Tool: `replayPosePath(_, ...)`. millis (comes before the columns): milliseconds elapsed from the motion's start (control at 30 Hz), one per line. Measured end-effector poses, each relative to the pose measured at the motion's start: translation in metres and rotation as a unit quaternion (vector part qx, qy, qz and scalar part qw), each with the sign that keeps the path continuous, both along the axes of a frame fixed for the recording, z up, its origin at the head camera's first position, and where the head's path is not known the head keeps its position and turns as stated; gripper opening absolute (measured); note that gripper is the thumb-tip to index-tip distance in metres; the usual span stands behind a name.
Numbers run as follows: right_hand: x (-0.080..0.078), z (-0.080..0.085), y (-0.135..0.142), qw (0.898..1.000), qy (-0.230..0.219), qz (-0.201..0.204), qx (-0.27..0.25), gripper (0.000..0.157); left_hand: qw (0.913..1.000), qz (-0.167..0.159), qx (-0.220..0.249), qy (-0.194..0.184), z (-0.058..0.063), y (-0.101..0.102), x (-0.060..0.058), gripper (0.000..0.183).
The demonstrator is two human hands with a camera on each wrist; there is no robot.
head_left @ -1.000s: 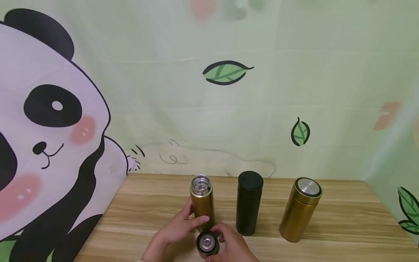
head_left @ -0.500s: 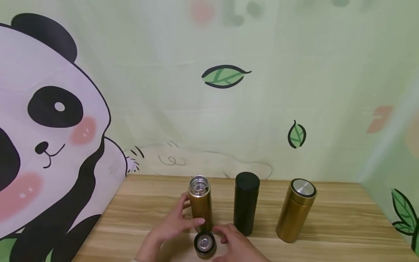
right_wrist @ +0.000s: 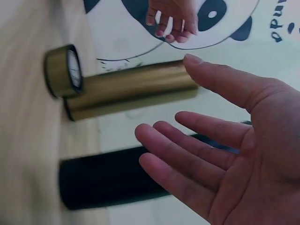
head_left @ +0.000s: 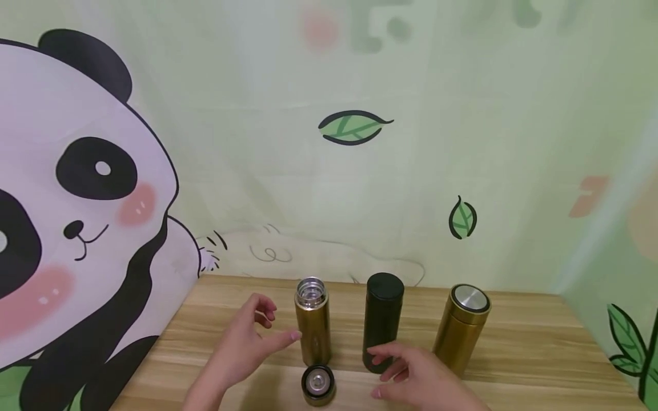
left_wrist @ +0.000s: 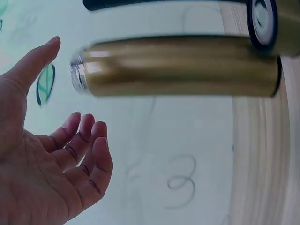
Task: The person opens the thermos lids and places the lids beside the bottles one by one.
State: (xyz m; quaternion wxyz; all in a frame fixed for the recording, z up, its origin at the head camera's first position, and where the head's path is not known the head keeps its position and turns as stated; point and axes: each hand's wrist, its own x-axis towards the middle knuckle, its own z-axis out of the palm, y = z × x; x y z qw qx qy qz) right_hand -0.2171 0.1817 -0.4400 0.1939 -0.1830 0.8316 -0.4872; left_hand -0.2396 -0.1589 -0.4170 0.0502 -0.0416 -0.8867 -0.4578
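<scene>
A gold thermos flask (head_left: 315,334) stands upright with its lid off, showing a bare steel mouth. Its lid (head_left: 318,385) lies upside down on the table just in front of it, inner side up. To the left of the flask is my left hand (head_left: 244,342), fingers loosely bent and holding nothing; a gap separates its palm from the flask in the left wrist view. My right hand (head_left: 416,374), also holding nothing, hovers in front of a black thermos flask (head_left: 383,319) and overlaps its lower part in the head view. In the right wrist view its fingers are spread and relaxed.
A second, wider gold flask (head_left: 465,325) with its lid on stands at the right, its base partly behind my right hand. Behind the wooden table (head_left: 540,342) hangs a pale green cloth backdrop (head_left: 247,142) printed with a panda and leaves.
My left hand has let go of the open flask and drawn back to the left. My right hand has moved right, away from the lid, which stays on the table.
</scene>
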Motion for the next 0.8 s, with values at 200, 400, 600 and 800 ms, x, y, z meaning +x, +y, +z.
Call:
replayPosePath(200,0.008,0.026,0.018,0.997,0.069,-0.038,-0.028,0.056,0.9986,-0.052,0.001,-0.012,0.009,0.025,0.018,0.054)
replayPosePath(400,0.011,0.042,0.030,0.983,0.150,-0.103,-0.026,0.049,0.9898,-0.132,0.024,-0.049,0.009,0.049,0.026,0.053)
replayPosePath(600,0.012,0.050,0.036,0.969,0.197,-0.151,-0.016,0.053,0.9811,-0.171,0.043,-0.081,0.008,0.065,0.023,0.058)
replayPosePath(800,0.009,0.057,0.037,0.961,0.216,-0.172,-0.002,0.058,0.9774,-0.180,0.058,-0.095,0.008,0.076,0.020,0.063)
